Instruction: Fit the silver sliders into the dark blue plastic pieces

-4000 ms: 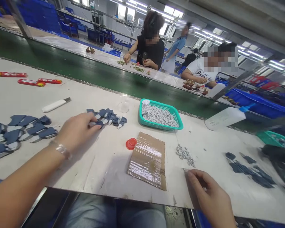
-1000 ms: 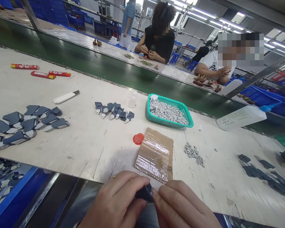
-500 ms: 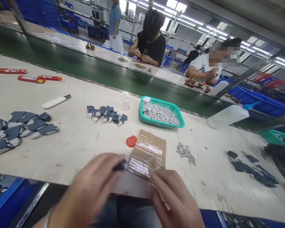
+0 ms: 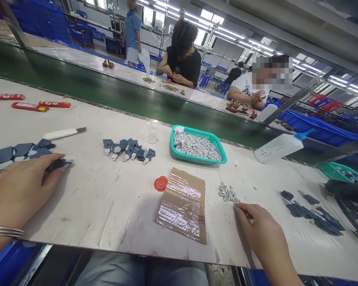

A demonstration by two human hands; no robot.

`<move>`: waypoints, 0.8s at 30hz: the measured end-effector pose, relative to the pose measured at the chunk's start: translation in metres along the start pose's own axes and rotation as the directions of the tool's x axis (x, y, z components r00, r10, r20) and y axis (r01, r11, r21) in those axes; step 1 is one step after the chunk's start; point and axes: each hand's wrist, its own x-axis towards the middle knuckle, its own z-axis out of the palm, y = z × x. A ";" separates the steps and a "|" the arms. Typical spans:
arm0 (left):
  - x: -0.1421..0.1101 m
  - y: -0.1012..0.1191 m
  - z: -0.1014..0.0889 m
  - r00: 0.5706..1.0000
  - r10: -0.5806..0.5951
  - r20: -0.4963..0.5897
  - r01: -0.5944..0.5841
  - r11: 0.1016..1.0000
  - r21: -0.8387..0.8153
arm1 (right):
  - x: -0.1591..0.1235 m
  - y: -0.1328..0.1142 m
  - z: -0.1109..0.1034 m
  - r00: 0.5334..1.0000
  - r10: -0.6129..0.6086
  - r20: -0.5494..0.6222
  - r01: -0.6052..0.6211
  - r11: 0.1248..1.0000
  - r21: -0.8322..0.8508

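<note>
My left hand point(image 4: 24, 186) is at the left of the table, its thumb and fingers closed on a dark blue plastic part point(image 4: 56, 165). Beneath and beyond it lies a pile of similar dark blue and grey parts point(image 4: 24, 150). My right hand point(image 4: 264, 230) pinches at the near edge of a heap of small grey pieces point(image 4: 226, 192); what sits between its fingertips is too small to make out. Between my hands lies a tape-covered cardboard piece point(image 4: 181, 202), with a red round lid point(image 4: 160, 183) touching its left edge.
Behind the cardboard stand a green basket point(image 4: 199, 161) of small pieces and a clear cup point(image 4: 152, 134). A row of blue parts point(image 4: 128, 149), a white-handled knife point(image 4: 62, 134), red packets point(image 4: 30, 106), and a tilted bottle point(image 4: 279, 149) lie around. Co-workers sit across the green conveyor point(image 4: 122, 95).
My hands have moved apart from the cardboard's near edge. The left went to the blue pile with a blue part in its fingers; the right went to the small grey pieces.
</note>
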 end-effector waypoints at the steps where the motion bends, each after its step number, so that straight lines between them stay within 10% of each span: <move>1: 0.000 0.003 0.000 0.999 0.002 -0.043 0.003 0.995 0.100 | 0.001 0.001 0.001 1.000 0.001 0.012 -0.001 1.000 0.006; 9: 0.008 0.064 0.002 0.967 0.247 -0.058 -0.238 0.963 0.126 | 0.007 0.004 0.003 0.955 -0.077 0.287 0.082 0.997 -0.004; 15: 0.031 0.093 0.018 0.977 0.213 0.002 -0.213 0.975 0.060 | -0.002 -0.020 0.005 0.932 -0.359 0.040 0.358 0.933 0.033; 24: 0.058 0.082 0.040 0.982 0.186 -0.040 -0.189 0.977 -0.099 | -0.014 -0.037 0.013 0.976 -0.217 0.004 0.215 0.967 0.134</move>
